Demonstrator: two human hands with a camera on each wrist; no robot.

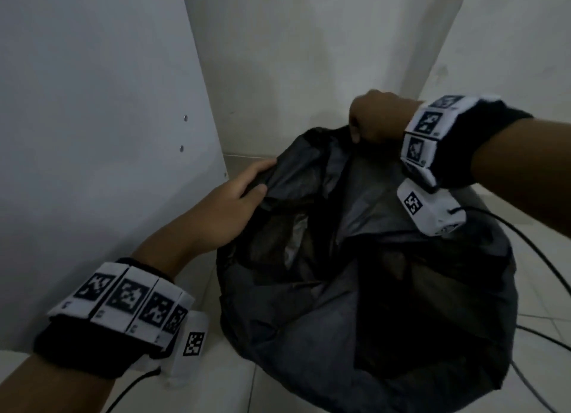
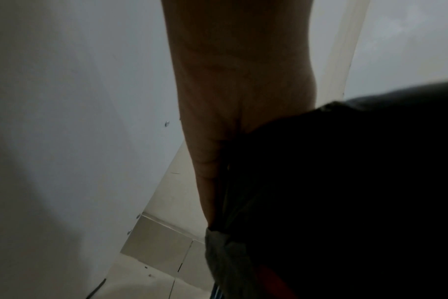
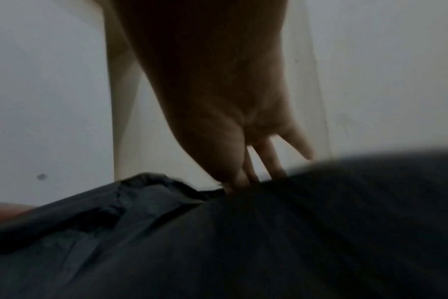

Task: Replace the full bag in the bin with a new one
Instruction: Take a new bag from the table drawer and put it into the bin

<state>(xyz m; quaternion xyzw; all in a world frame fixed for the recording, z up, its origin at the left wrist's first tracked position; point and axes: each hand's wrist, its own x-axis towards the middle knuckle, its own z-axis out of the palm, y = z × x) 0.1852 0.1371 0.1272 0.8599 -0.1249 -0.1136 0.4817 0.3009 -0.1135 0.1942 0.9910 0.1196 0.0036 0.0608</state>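
Pale tiled floor (image 1: 234, 391), white walls (image 1: 92, 103); both hands' fingers (image 1: 253, 193) pinch the black bag (image 1: 355, 289) rim.

Left hand (image 1: 230, 207): forearm reaching forward, fingers and thumb pinching the bag (image 1: 355, 289) rim. Right hand (image 1: 378, 117): raised higher, fingers curled, gripping the far rim.

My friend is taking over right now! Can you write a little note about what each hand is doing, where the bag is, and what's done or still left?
Left hand: grips the near-left edge of the black bag.
Right hand: pinches the far edge, holding it up.
The bag sits bulging on the tiled floor beside a white panel, mouth open.
Done: cannot tell; the bin isn't in view.
Left: close it, take it away, fit a new bag.
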